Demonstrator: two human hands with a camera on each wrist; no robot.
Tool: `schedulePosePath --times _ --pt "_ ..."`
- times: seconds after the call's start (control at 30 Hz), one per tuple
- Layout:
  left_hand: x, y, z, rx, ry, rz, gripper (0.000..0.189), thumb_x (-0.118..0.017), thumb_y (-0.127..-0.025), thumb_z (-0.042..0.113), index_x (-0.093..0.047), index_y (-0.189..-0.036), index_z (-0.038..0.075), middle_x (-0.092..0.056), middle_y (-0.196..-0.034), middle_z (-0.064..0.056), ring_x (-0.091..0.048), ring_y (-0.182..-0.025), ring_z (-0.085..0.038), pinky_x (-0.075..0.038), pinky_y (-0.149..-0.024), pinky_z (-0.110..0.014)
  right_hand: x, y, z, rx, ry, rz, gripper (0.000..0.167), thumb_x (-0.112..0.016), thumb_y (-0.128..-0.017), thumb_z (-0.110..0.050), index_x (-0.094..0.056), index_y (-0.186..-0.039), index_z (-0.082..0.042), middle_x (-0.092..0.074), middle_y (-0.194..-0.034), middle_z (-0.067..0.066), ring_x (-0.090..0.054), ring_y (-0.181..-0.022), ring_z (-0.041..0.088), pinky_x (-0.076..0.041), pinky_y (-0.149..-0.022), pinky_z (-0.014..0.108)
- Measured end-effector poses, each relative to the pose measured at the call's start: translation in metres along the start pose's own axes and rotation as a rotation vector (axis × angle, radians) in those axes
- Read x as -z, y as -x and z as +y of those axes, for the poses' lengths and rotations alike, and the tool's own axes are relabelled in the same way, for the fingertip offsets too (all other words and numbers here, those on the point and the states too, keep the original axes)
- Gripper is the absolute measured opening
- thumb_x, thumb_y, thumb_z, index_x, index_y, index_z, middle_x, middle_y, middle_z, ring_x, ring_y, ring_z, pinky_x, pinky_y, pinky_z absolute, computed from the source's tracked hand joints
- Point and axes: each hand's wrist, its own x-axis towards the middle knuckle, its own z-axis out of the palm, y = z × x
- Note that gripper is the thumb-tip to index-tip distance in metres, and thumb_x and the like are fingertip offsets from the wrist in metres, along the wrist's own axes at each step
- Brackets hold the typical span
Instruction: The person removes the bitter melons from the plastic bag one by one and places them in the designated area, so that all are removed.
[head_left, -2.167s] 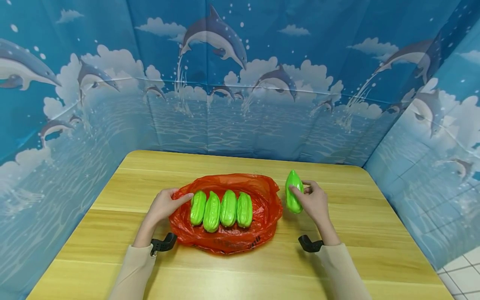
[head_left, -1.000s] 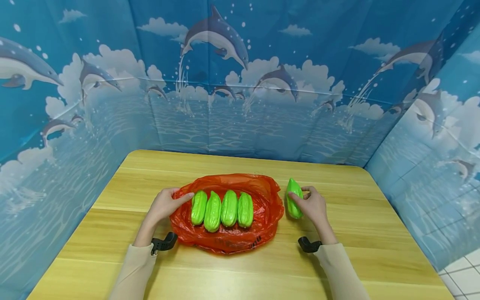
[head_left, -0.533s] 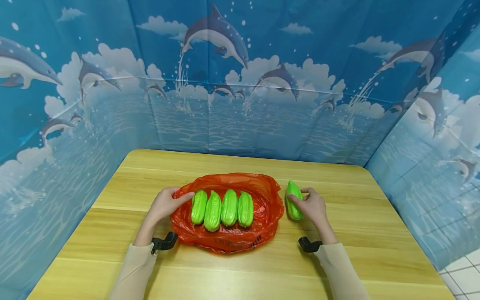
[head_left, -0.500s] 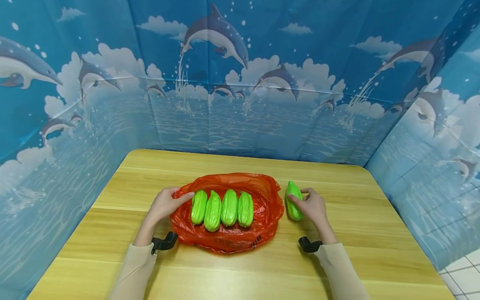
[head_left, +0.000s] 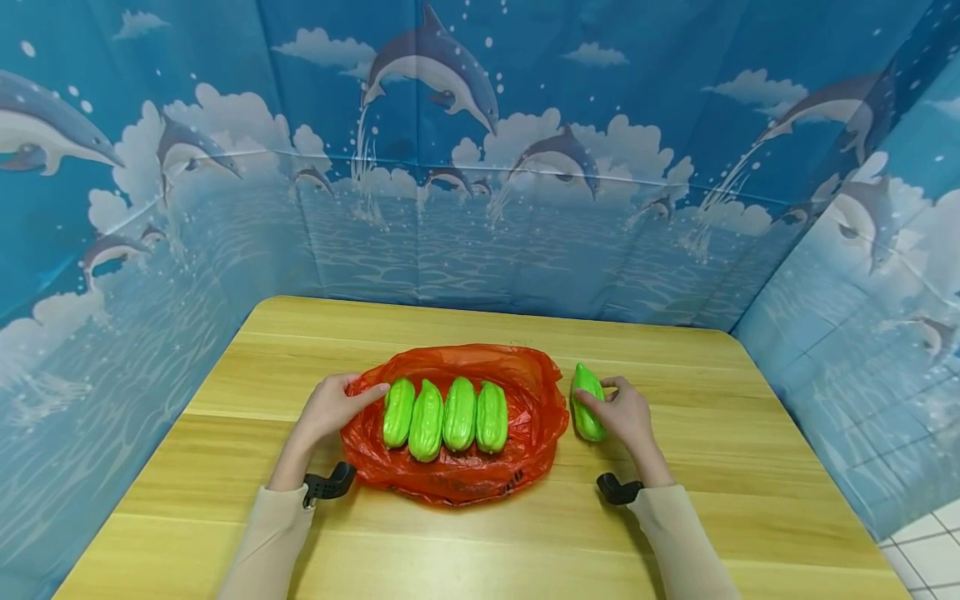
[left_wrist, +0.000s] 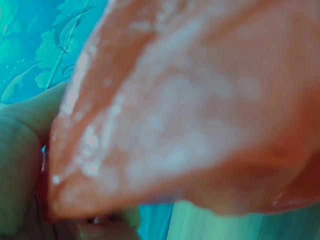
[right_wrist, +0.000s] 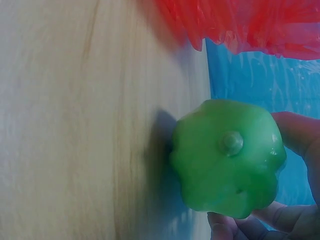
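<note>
An open red plastic bag [head_left: 465, 483] lies spread on the wooden table. Inside it several green bitter melons [head_left: 460, 415] sit side by side in a row. My left hand [head_left: 327, 410] pinches the bag's left rim, thumb over the edge and fingers outside; the left wrist view is mostly filled by blurred bag film [left_wrist: 190, 115]. To the right of the bag, my right hand [head_left: 626, 412] grips another bitter melon [head_left: 587, 404], pointed end away from me. In the right wrist view its ribbed, stubbed end [right_wrist: 225, 165] is close to the tabletop, with thumb and fingers around the far side.
The light wooden table [head_left: 465, 550] reaches back to a blue dolphin-print curtain [head_left: 480, 242], which also hangs along both sides. A black wrist-worn mount [head_left: 328, 485] is on the left wrist, and a second mount [head_left: 619, 489] on the right.
My right hand has brought the bitter melon down and slightly towards me, beside the bag; over the last half second it hardly moves. My left hand keeps its place on the bag's rim.
</note>
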Motion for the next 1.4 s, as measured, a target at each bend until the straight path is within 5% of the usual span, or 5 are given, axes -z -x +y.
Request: schedulePosePath --times 1.4 --pt "0.0023 -0.0004 0.0001 -0.014 0.0 0.001 0.044 -0.067 -0.086 0.047 -0.061 -0.079 0.004 -0.057 -0.059 -0.005 -0.059 -0.052 -0.019 -0.048 -0.051 -0.03 -0.0001 0.0019 0.0021 0.013 0.037 -0.014 0.072 -0.058 -0.09 -0.051 -0.049 -0.124 0.011 -0.06 -0.102 0.027 -0.058 -0.086 0.034 -0.048 -0.067 0.043"
